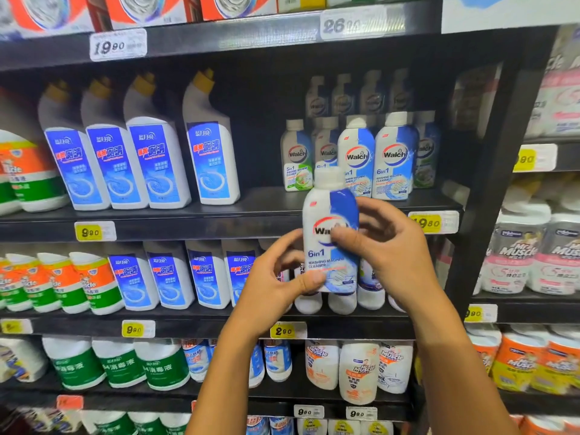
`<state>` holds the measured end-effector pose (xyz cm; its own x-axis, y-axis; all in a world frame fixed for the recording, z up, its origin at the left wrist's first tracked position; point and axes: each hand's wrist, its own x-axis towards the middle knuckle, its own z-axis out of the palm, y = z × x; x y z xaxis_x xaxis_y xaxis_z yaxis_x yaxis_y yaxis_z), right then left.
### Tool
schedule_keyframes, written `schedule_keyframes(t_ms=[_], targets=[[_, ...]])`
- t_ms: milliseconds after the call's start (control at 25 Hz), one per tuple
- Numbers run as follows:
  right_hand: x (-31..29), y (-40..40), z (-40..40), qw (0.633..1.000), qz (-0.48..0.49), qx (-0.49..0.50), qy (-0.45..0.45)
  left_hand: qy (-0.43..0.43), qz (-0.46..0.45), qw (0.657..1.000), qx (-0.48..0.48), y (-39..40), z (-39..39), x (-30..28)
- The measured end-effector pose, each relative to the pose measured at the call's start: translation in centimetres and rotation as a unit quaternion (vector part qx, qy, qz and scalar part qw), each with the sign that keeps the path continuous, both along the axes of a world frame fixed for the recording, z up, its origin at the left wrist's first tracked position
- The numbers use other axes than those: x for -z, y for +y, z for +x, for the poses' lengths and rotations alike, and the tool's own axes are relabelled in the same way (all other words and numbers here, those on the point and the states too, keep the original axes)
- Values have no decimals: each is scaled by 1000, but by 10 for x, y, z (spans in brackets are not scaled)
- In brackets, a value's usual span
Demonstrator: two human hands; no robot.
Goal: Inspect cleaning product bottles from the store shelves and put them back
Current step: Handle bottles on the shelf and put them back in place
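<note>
Held upright in front of the shelf (219, 215): Walch washing machine cleaner bottle (329, 243), long axis vertical. Left hand (276, 284) pinching its base, right hand (389, 243) wrapped around its middle. Gap in row lies just above, nearer right hand.

Black shelving (194, 226) carried yellow price tags (94, 231) along its edges. Orange-and-white boxes (47, 11) sat on the top shelf at far left. A white sign (508, 11) hung at upper right.

Four blue-labelled toilet cleaner bottles (160, 142) (middle shelf), one held Walch bottle (329, 233), two hands (389, 243)
</note>
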<state>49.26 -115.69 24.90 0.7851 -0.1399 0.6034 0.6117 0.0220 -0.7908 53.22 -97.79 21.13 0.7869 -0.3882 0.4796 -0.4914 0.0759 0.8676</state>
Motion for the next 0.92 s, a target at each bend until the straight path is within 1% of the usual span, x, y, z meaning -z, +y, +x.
schedule_keyframes(t_ms=[80,160,240,320,400,600,720,840,920], targets=[[-4,-1,3,999,34,2,37,28,-27,999,30,-1,-7,-6],[-3,-3,5,997,47,-6,64,51,-50,997,36,-4,-10,-12],[-2,-4,4,992,76,-47,85,74,-90,992,41,-7,-13,-19],[-4,-5,4,986,109,-84,97,69,-112,991,33,-8,-14,-28],[-10,-3,5,986,104,-79,104,61,-104,993,4,-11,-16,-41],[-39,1,10,991,73,-26,109,73,-97,991,-50,-18,-25,-81],[-49,1,12,994,38,-1,104,58,-78,993,-71,-16,-25,-96],[-51,2,14,995,31,-4,95,49,-70,994,-75,-14,-24,-100],[-52,2,14,995,49,-37,80,44,-79,994,-57,-12,-21,-95]])
